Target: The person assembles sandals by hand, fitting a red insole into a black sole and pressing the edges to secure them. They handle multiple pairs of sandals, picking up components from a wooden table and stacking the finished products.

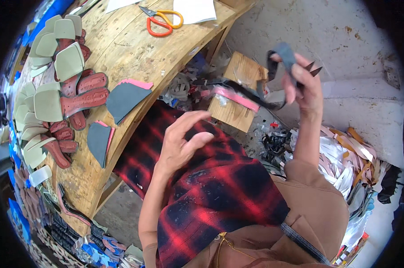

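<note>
Dark strips [251,94] gripped in a raised right hand [308,85]

From the head view, I see the right hand grasping the dark strips, blue-grey at the upper end and black elsewhere, too blurred to count. Dark pointed tips [316,71] poke out past its fingers; I can't tell what they belong to. Left of that hand, the strips loop across a wooden block [231,117], near a pink strip [240,100].

The left hand [182,138] holds nothing, fingers loosely bent and thumb apart, over red-and-black plaid cloth [215,196]. To its left, slate-grey cut pieces [128,102] layered with pink lie along the edge of a wooden table [121,58]. Farther left sit reddish sandal soles [88,102] with pale green flaps [48,102]; beyond the hand lie scissors [154,14].
</note>
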`<state>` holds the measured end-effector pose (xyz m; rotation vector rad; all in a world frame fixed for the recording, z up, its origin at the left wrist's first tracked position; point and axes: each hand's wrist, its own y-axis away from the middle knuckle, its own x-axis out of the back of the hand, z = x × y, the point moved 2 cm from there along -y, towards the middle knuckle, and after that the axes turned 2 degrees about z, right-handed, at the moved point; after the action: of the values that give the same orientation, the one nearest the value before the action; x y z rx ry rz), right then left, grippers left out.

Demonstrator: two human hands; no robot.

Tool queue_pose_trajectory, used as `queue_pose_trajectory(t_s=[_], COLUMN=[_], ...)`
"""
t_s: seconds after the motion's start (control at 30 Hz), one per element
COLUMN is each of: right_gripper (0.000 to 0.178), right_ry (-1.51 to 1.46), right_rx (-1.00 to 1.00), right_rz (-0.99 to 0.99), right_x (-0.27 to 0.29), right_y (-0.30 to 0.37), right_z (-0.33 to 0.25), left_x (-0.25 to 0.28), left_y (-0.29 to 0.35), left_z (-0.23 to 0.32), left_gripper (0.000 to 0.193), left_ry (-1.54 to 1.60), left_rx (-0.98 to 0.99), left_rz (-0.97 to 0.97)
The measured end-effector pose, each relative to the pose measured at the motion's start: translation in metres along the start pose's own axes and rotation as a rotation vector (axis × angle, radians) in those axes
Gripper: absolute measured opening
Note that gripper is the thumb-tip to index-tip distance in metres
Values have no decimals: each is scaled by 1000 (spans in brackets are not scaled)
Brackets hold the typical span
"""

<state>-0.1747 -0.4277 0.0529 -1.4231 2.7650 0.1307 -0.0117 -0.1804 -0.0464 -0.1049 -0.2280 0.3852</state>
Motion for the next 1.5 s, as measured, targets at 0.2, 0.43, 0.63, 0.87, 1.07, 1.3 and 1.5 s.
queue_pose_trajectory(t_s=[0.2, 0.43, 0.63, 0.87, 1.07, 1.3, 1.5], right_gripper=[25, 20, 17, 26, 25, 23, 9], right_ry=[-91, 361, 416, 257, 212, -3, 146], right_rx=[-145, 19, -45, -409, -485, -545, -51], right_rz=[-548, -1011, -594, -455, -248, -161, -113], right_x=[-148, -239, -234, -239, -212, -194, -181], right_y=[-12, 35, 32, 44, 47, 57, 56], right_z=[22, 83, 114, 152, 165, 157, 142], left_x=[17, 63, 53, 3, -1, -7, -6], left_y=[4, 95, 138, 137, 114, 95, 71], left_z=[44, 3, -12, -44, -46, -41, -49], left_gripper=[75, 36, 18, 17, 28, 26, 21], left_ry=[682, 1202, -149, -332, 510, 873, 853], left_rx=[107, 379, 248, 371, 477, 629, 615], left_rz=[199, 483, 827, 634, 341, 299, 391])
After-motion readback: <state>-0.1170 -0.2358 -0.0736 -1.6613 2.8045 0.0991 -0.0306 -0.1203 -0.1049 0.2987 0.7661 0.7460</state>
